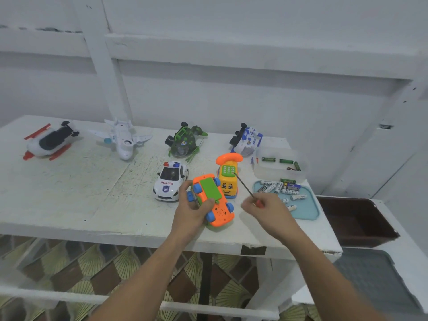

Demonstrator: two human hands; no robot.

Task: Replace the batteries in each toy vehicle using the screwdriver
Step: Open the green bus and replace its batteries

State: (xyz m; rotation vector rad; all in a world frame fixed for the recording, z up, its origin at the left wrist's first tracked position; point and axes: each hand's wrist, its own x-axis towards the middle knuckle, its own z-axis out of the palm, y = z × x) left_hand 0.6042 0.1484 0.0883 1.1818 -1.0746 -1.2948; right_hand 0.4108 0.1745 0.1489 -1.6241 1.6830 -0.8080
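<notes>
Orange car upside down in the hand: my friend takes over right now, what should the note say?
Left hand grips the orange car, belly up, green cover closed.
Right hand holds the screwdriver, tip off the car.
Batteries lie on the blue tray; a few green ones in the clear tub.
Other toys, like the police car and phone car, sit on the table.
Done: nothing the view can prove. Left: probably unscrew this cover, swap batteries, then the rest.

Orange-and-green toy car [209,189], white police car [170,181], seemingly teal tray [310,212]
</notes>
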